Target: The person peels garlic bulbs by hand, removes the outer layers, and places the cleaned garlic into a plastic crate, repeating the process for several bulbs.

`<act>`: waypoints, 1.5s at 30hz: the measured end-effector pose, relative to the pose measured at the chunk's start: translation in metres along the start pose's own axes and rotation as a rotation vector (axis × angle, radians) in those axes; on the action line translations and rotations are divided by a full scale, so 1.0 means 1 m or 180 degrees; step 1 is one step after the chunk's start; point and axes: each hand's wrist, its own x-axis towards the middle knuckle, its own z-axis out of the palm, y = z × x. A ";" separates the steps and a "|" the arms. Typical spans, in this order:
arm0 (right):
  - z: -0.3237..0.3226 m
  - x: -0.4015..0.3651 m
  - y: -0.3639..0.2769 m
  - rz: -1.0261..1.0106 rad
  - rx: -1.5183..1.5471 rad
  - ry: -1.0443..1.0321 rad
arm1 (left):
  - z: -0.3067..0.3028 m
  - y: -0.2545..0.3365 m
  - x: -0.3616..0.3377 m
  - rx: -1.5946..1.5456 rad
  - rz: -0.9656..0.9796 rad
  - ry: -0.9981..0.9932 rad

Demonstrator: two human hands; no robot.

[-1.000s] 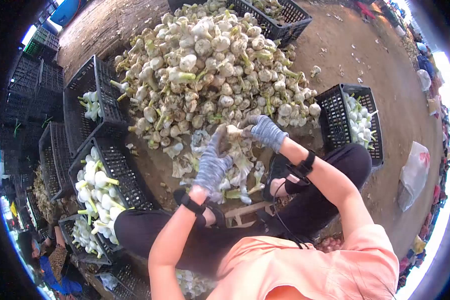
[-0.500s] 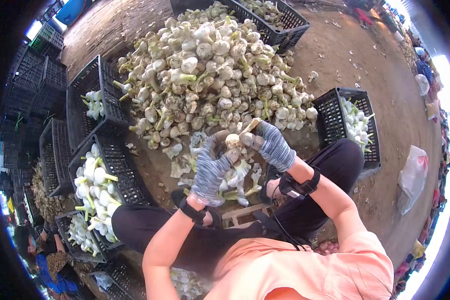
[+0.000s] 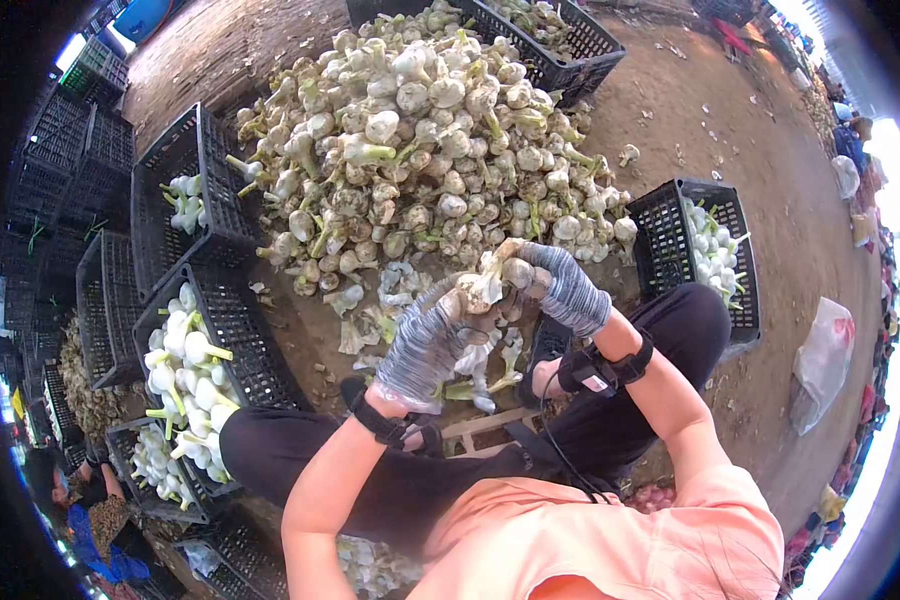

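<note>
Both hands wear grey striped gloves and meet at one garlic bulb (image 3: 482, 290) in front of the large garlic pile (image 3: 420, 150). My left hand (image 3: 428, 335) has its fingers closed around the bulb's lower left side. My right hand (image 3: 562, 285) pinches at the bulb's upper right, by its stem and loose skin. Part of the bulb is hidden behind the fingers. Peeled skins (image 3: 475, 370) lie on the ground below the hands.
Black crates with white garlic stand at the left (image 3: 255, 335) and right (image 3: 745, 300). More crates (image 3: 595, 65) are behind the pile. A plastic bag (image 3: 825, 365) lies on the right floor. Another person (image 3: 90, 510) is at the lower left.
The bulb and both hands have shifted slightly right. My left hand has turned up around the bulb, and the stem and skin now stand closer to it.
</note>
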 end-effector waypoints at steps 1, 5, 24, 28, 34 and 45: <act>0.002 0.000 0.000 -0.0017 -0.0060 0.0126 | 0.001 0.000 0.000 0.0174 0.0152 0.0026; 0.011 0.002 0.008 -0.0034 -0.0528 0.0182 | 0.003 0.000 0.003 0.0409 0.0256 -0.0094; 0.016 0.006 0.012 0.0242 0.0114 0.0242 | -0.004 -0.003 0.006 0.1373 0.0848 0.0541; 0.024 0.002 0.012 -0.0146 -0.0817 0.0205 | -0.010 0.002 0.005 0.0529 0.0099 0.0660; 0.025 -0.001 0.016 -0.0256 -0.0678 0.0021 | -0.015 0.005 0.016 0.0254 -0.0846 0.1600; 0.030 -0.004 0.024 -0.0034 -0.0797 0.0557 | -0.004 0.004 0.008 0.2205 0.0960 0.0766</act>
